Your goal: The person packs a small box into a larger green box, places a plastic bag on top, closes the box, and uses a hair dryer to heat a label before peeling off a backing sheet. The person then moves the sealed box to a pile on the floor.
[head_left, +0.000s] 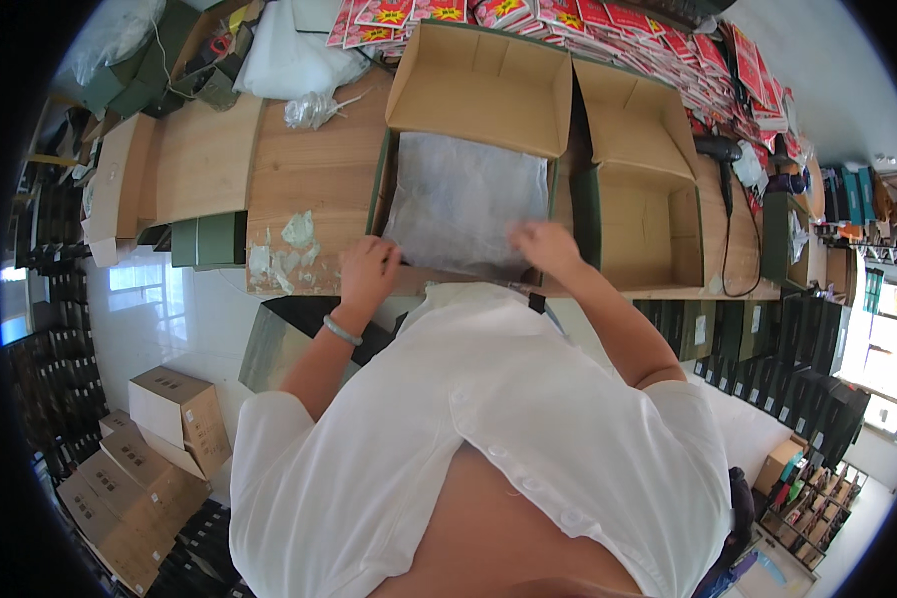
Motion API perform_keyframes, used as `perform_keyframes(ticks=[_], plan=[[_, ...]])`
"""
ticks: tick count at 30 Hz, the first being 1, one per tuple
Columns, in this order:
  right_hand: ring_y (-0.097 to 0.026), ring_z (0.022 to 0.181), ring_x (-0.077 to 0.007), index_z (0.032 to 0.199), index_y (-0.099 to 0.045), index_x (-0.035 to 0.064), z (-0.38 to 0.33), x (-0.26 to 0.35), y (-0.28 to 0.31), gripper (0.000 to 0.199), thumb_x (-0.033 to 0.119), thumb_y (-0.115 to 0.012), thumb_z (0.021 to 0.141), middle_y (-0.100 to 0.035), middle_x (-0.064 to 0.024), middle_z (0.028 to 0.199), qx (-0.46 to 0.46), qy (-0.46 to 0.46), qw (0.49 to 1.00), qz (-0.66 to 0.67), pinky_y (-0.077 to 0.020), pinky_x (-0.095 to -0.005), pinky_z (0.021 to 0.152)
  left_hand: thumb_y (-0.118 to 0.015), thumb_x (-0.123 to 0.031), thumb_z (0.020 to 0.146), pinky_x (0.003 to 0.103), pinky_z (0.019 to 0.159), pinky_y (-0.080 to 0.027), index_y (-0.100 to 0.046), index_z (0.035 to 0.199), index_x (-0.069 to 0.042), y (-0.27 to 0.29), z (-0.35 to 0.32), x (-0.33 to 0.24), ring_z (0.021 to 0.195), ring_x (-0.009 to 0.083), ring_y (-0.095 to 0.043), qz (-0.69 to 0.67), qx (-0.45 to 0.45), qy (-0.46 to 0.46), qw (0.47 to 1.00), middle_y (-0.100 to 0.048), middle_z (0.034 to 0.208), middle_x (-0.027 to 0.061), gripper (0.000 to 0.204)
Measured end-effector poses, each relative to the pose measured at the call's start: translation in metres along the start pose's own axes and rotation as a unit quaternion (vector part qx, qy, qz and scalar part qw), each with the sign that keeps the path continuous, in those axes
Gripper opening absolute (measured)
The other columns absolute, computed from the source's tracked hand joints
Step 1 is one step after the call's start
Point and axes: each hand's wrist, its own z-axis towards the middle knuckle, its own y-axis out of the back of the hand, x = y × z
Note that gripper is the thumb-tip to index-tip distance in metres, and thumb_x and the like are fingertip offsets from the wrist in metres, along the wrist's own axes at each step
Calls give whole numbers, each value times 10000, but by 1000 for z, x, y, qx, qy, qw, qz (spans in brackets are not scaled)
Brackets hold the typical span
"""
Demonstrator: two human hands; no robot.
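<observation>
In front of me stands an open green box with a brown inside; its lid [478,80] is tipped back at the far side. A translucent greyish sheet or bag [468,199] lies spread over the box's inside, covering whatever may be beneath. My left hand [371,264] rests by the box's near left corner, fingers bent and slightly apart, seemingly holding nothing. Over the sheet's near right part is my right hand [545,246], its curled fingers smeared by motion. Whether they grip the sheet is unclear.
Beside it on the right stands another open box [648,224]. Red printed packets [608,40] are heaped along the back. A black hair dryer [718,148] with a cord lies at right. Torn scraps [297,231] lie on the table at left; cartons [179,419] stand on the floor.
</observation>
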Motion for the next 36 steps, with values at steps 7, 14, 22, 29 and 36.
perform_keyframes(ticks=[7,14,22,29,36], plan=[[-575,1051,-267,1146,-558,5,173,-124,43,494,455,-509,946,-614,-98,1175,-281,-109,920,251,-456,-405,873,-492,-380,972,429,798,-504,-484,1214,-41,-41,-14,52,884,290,-623,-390,45,368,843,-617,1028,186,417],[-467,1166,-235,1345,-457,138,170,-88,72,455,367,-528,959,-539,-36,1269,-30,-134,819,557,-420,-347,826,-409,-472,983,405,859,-526,-408,1246,-7,-39,-22,38,974,301,-646,-524,2,380,762,-628,1073,231,534],[-415,1259,-189,1375,-463,97,129,-103,74,411,194,-502,978,-470,-80,1383,-187,118,936,272,-329,-310,1038,-184,-820,822,439,1015,-377,-261,1458,-40,-14,-3,67,1156,330,-550,-487,98,409,765,-580,1225,219,1010],[-535,1156,-333,1298,-464,-28,29,-53,9,653,521,-466,945,-576,-235,1218,-140,-14,934,329,-391,-363,987,-360,-665,914,379,914,-419,-364,1438,-132,20,32,40,1143,250,-525,-506,106,326,791,-501,1353,167,747],[-562,1017,-498,1263,-408,-77,34,-50,-49,750,581,-469,908,-591,-347,1059,-245,-131,947,160,-453,-485,866,-479,-535,930,404,976,-403,-398,1377,-11,-38,41,39,1176,376,-523,-278,3,199,940,-547,1260,248,694]])
